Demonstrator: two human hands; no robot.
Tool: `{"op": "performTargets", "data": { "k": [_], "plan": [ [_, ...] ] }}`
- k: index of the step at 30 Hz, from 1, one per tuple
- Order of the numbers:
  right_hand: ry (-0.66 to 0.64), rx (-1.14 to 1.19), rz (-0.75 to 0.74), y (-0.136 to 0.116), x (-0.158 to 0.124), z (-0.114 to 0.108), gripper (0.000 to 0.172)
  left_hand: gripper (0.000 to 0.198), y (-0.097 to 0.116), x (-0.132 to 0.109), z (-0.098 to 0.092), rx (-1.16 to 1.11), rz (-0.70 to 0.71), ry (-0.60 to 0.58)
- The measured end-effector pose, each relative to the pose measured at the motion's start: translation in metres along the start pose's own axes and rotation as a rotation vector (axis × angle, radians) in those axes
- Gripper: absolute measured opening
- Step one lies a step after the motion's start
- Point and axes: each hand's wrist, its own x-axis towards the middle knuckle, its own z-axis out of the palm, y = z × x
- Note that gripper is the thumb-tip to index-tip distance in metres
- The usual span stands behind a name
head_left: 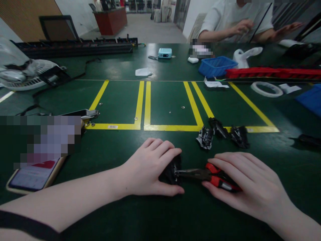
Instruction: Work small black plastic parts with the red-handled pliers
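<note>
My left hand [157, 167] is closed around a small black plastic part [173, 170], pressing it against the green table. Much of that part is hidden under the fingers. In my right hand [250, 180] are needle-nose pliers [213, 175] with red and black handles. Their long jaws point left, and the tips touch the part's right side; whether they grip a piece of it I cannot tell. Just beyond my hands lie more black parts: one with grey metal bits [205, 138], a narrow one [218, 128] and a blocky one [239, 136].
A phone [27, 177] lies at the left, close to my forearm. Yellow tape lines [173, 128] mark the table, with several small rings around them. Farther back are a blue basket [217, 67], a tape roll [266, 89], a red strip [276, 73] and a white fan [30, 73]. A person sits opposite.
</note>
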Motion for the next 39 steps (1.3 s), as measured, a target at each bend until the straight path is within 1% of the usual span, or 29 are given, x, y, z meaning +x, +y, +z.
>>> {"op": "performTargets", "data": {
  "k": [6,9,14,20,23,28,34,39],
  "plan": [
    [0.006,-0.065,-0.042,-0.0006,-0.0012,-0.0021,0.031,0.075,-0.0007,-0.0001,0.0001,-0.027,0.004,0.013],
    [0.015,-0.113,-0.072,-0.0005,-0.0011,-0.0046,0.029,0.076,-0.0007,0.0,-0.0001,-0.036,-0.002,0.015],
    [0.029,-0.118,-0.06,-0.0005,-0.0016,-0.0052,0.028,0.077,-0.0009,0.0004,-0.0009,-0.05,-0.015,0.031],
    [0.003,-0.017,0.015,0.0023,-0.0014,-0.0015,0.029,0.075,0.0003,0.0009,-0.0015,-0.058,-0.023,0.035],
    [-0.002,0.007,0.029,0.0041,0.0,-0.0006,0.027,0.075,0.0006,0.0009,-0.0017,-0.058,-0.029,0.039],
    [0.004,-0.003,0.016,0.0033,0.001,-0.0008,0.026,0.073,-0.0001,0.0007,-0.0027,-0.06,-0.016,0.013],
    [0.027,-0.065,-0.017,0.0018,-0.0019,-0.004,0.027,0.072,0.0019,0.0003,-0.0053,-0.06,-0.036,0.022],
    [0.03,-0.086,-0.011,0.0028,-0.0031,-0.0037,0.026,0.068,0.003,0.0005,-0.0076,-0.08,-0.049,0.012]
  ]
}}
